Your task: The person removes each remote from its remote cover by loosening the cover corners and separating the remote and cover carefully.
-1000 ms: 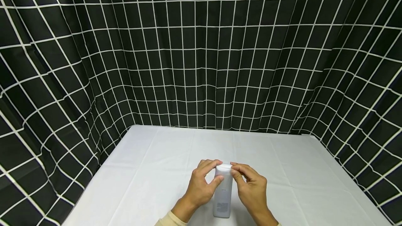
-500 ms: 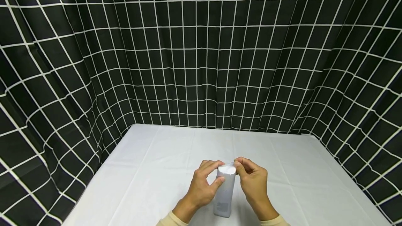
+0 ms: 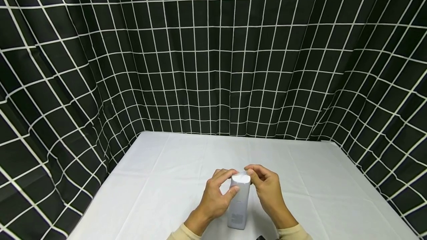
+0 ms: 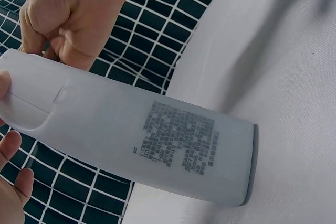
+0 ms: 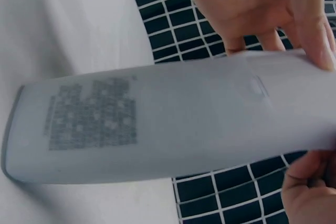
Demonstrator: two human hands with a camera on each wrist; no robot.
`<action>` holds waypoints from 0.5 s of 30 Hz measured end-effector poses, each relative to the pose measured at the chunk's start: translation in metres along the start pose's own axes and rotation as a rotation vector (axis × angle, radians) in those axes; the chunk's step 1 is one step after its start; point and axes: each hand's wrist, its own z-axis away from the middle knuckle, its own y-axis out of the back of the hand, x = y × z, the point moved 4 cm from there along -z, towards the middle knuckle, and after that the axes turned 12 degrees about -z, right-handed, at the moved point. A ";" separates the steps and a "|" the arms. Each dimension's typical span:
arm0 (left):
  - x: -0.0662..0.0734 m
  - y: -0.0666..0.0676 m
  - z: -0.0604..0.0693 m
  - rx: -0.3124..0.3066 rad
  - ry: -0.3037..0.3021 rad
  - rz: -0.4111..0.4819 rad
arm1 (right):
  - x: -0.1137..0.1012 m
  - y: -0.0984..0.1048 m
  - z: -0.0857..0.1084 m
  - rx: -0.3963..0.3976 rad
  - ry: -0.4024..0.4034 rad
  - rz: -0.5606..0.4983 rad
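Gripping the bottle point(image 3: 238, 205) near its top, the left hand point(image 3: 214, 198) sits at its nine o'clock, thumb and fingers round it; the right hand point(image 3: 268, 187), at its two o'clock, pinches narrowly at its top edge. The bottle stands nearly upright on the table point(image 3: 166, 180), near six o'clock in the head view.

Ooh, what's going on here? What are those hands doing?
A person is holding a pale container with its bottom down on the white table. The left-hand grip has it near the top, with the thumb on the near side. The right-hand grip seems to pinch a thin clear piece at the top, too small to tell exactly what.
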 end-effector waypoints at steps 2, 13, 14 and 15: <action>0.000 0.000 0.000 0.003 0.000 0.000 | 0.001 0.000 -0.001 -0.023 -0.051 -0.027; 0.003 0.004 0.002 0.010 0.048 -0.015 | -0.003 0.002 0.007 0.049 -0.040 0.099; 0.002 0.004 0.001 0.011 0.061 -0.013 | -0.004 0.002 0.008 0.040 -0.008 0.104; 0.001 0.005 0.001 0.015 0.076 -0.011 | -0.006 0.001 0.009 0.027 0.026 0.110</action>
